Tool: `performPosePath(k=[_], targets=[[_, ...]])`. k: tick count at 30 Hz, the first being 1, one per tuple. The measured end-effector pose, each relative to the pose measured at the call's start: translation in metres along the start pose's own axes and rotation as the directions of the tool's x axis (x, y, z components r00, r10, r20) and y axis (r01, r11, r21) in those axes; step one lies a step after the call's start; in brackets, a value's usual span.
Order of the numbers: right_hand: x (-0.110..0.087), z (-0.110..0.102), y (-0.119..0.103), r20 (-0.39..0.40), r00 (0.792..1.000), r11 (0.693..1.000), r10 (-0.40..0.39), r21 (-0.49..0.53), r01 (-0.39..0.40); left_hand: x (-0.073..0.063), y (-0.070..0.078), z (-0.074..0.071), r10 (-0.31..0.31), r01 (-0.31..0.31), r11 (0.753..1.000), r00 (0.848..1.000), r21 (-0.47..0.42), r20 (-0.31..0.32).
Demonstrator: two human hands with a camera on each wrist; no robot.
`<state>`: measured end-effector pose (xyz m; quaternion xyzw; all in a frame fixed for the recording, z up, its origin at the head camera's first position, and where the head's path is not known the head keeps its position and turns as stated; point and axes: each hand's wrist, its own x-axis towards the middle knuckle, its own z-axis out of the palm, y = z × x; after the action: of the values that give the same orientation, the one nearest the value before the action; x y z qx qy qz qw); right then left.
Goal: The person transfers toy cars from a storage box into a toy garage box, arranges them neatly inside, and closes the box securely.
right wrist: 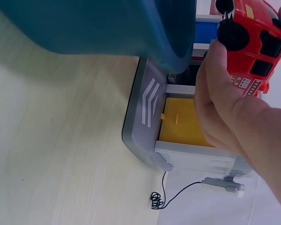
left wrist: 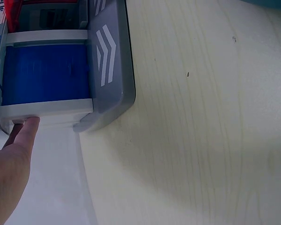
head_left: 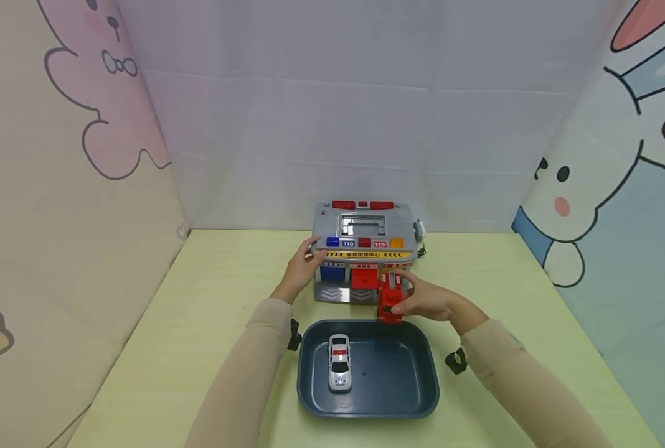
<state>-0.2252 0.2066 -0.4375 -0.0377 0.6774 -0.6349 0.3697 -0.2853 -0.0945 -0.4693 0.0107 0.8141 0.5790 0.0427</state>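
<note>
A grey toy emergency station (head_left: pixel 366 254) stands at the back of the table, with a blue door (left wrist: pixel 47 75), a raised red door (head_left: pixel 363 278) over a dark middle bay, and a yellow door (right wrist: pixel 182 119). My left hand (head_left: pixel 301 267) rests against the station's left side, its fingers extended along the wall. My right hand (head_left: pixel 429 300) pinches a red toy fire truck (head_left: pixel 389 298) between thumb and fingers, in front of the station's right bay. In the right wrist view the truck's wheels and dark windows show.
Nearer than the station stands a dark blue tray (head_left: pixel 391 407) holding a white toy police car (head_left: pixel 340 364). A toy handset (right wrist: pixel 223 184) hangs on the station's right side, with a coiled black cord (right wrist: pixel 158 200). Fabric walls (head_left: pixel 332 124) enclose the table's back and sides.
</note>
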Motion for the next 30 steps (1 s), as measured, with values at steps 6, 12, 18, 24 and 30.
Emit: performPosePath(k=[6, 12, 18, 24, 30], targets=[[0.007, 0.000, -0.001, -0.005, 1.000, 0.999, 0.022, 0.033, -0.022, 0.001, -0.001, 0.000, -0.007, 0.007, 1.000, 1.000, -0.004, 0.000], [0.012, -0.001, 0.002, -0.011, 1.000, 0.996, 0.029, 0.088, -0.028, 0.000, -0.001, 0.000, -0.003, 0.003, 1.000, 1.000, -0.004, 0.002], [0.014, -0.004, 0.007, 0.007, 1.000, 0.994, 0.005, 0.107, -0.005, 0.001, -0.001, 0.000, 0.004, -0.004, 1.000, 1.000, -0.004, 0.002], [0.016, -0.008, 0.010, 0.009, 1.000, 0.995, -0.003, 0.104, 0.002, 0.002, -0.001, 0.000, -0.001, 0.001, 1.000, 1.000, -0.003, 0.004], [0.020, -0.011, 0.014, 0.012, 1.000, 0.993, -0.020, 0.114, 0.018, 0.002, -0.001, 0.000, -0.009, 0.009, 1.000, 1.000, -0.004, 0.003]])
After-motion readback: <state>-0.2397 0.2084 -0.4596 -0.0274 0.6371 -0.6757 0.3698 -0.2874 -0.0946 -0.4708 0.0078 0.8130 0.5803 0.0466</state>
